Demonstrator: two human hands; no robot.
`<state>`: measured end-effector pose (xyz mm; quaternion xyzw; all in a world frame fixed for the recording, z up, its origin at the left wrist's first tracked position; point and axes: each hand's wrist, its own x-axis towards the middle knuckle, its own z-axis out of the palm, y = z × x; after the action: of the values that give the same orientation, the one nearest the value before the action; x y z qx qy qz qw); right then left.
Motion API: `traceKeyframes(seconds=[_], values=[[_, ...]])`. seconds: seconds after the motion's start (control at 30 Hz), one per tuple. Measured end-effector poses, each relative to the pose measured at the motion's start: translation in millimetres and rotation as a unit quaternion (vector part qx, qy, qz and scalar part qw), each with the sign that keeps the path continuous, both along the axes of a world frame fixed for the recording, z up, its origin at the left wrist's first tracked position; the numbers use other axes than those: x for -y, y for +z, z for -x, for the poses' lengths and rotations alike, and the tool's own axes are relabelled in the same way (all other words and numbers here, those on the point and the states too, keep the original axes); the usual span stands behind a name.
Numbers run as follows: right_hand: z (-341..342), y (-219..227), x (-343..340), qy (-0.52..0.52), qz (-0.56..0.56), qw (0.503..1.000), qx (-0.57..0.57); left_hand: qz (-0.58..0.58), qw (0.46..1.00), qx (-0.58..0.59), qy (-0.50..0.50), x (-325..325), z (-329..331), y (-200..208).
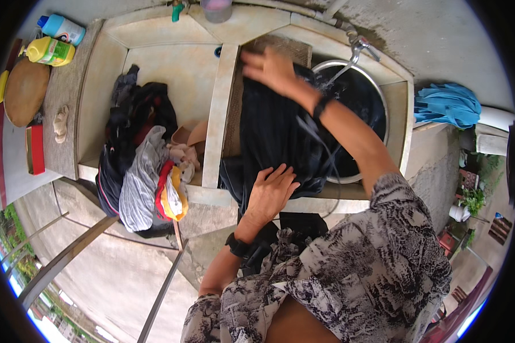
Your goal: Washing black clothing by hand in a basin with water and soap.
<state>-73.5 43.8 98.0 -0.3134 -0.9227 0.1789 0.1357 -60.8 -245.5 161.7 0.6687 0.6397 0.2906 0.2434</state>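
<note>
A wet black garment (274, 131) is spread over a ribbed washboard surface (292, 50) in the right half of a stone sink. My left hand (270, 191) lies flat on the garment's near part, fingers stretched out. At the far end my right hand (272, 67) is over the cloth's upper edge, slightly blurred, its fingers extended and apart. To the right, a round metal basin (384, 114) holds dark water and more dark cloth. A tap (357, 48) runs water into it.
In the sink's left half lies a pile of clothes (143, 148), partly hanging over the front edge. A divider (218, 114) separates the halves. Bottles (51, 51) and a scrub brush (61, 124) stand or lie at left; blue cloth (447, 106) sits at right. A thin cable (333, 154) hangs in front.
</note>
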Motion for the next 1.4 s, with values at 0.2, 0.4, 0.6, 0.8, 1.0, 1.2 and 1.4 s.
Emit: traceKeyframes(seconds=[0.2,0.4,0.6,0.8,1.0,1.2,1.4], values=[[-83.0,27.9,91.9,0.25,0.098,0.963,0.025,0.013,1.0,-0.014,0.003,-2.3,-1.7,-1.8],[-26.2,-2.6,-10.3,-0.11,0.056,0.992,-0.021,-0.057,0.996,-0.05,0.042,-36.9,26.1,15.1],[-95.5,6.7,-6.2,-0.277,0.208,0.921,-0.179,-0.043,0.957,-0.217,0.189,-25.9,89.9,55.9],[-162.1,-74.6,26.6,-0.33,0.227,0.91,-0.105,0.161,0.876,-0.383,0.244,-35.7,71.9,54.9],[-202.7,-117.0,18.1,-0.158,0.062,0.962,0.216,0.04,0.98,-0.192,-0.019,-84.1,-13.3,-1.7],[-175.4,-42.8,24.6,-0.321,0.321,0.88,0.138,0.088,0.984,-0.155,-0.01,-69.3,-8.6,-36.2],[-172.3,41.5,139.5,0.022,0.204,0.979,0.018,0.125,0.98,-0.15,-0.029,-45.5,-13.9,-27.8]])
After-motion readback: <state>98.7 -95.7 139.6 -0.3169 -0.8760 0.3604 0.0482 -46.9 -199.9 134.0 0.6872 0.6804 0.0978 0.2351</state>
